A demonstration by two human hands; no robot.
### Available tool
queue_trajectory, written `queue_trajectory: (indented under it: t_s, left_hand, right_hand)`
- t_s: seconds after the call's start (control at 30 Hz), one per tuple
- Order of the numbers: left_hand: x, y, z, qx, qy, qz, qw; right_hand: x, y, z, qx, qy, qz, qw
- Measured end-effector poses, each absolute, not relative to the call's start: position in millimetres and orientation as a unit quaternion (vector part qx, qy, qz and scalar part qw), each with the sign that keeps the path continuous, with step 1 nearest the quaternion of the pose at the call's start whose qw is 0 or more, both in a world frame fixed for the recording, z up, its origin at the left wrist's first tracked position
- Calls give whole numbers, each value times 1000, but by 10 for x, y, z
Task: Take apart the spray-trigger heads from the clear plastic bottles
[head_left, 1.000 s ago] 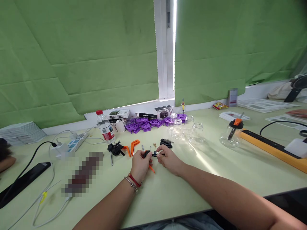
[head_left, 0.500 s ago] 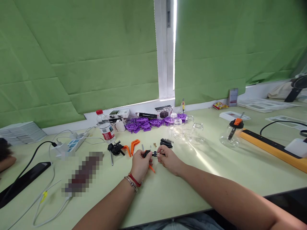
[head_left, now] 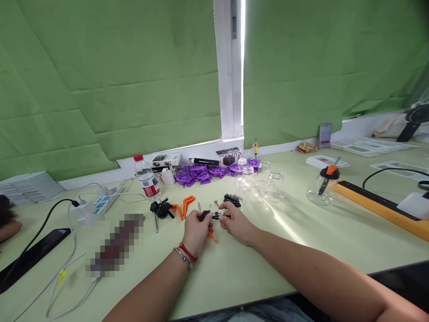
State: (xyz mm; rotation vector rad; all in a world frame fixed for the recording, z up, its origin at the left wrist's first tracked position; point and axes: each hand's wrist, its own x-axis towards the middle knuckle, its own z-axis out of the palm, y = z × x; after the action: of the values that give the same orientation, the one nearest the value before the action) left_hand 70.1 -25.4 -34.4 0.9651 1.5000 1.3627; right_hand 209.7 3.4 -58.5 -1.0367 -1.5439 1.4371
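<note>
My left hand (head_left: 197, 227) is closed around a small black fitting (head_left: 216, 215) with a metal end and an orange lever (head_left: 212, 236) sticking out below the fingers. At the right end of that fitting, my right hand (head_left: 234, 221) has its thumb and fingers bent around it, the index finger slightly raised. The fingers hide much of the fitting. Just beyond the hands lie tiny brass pieces (head_left: 216, 203) and a row of black parts with screws (head_left: 233, 199). Left of them are orange levers (head_left: 187, 205) and a black clamp-like assembly (head_left: 162, 209).
Purple discs (head_left: 198, 173) are heaped near the wall beside clear glass jars (head_left: 276, 185). A water bottle (head_left: 147, 179) stands at left. At right are a jar with black lid (head_left: 321, 192) and an orange power strip (head_left: 378, 209). Cables and a black phone-like slab (head_left: 36, 255) lie left.
The right index finger has lifted slightly from the pinch at the fitting's end. The left hand holds the fitting in much the same place.
</note>
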Motion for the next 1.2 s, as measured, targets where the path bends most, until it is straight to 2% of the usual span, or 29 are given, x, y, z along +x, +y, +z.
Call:
queue_trajectory:
  t_s: [1.2]
  left_hand:
    - [701, -272, -342, 392, 605, 546, 427]
  right_hand:
    - [2087, 37, -625, -417, -598, 561, 393]
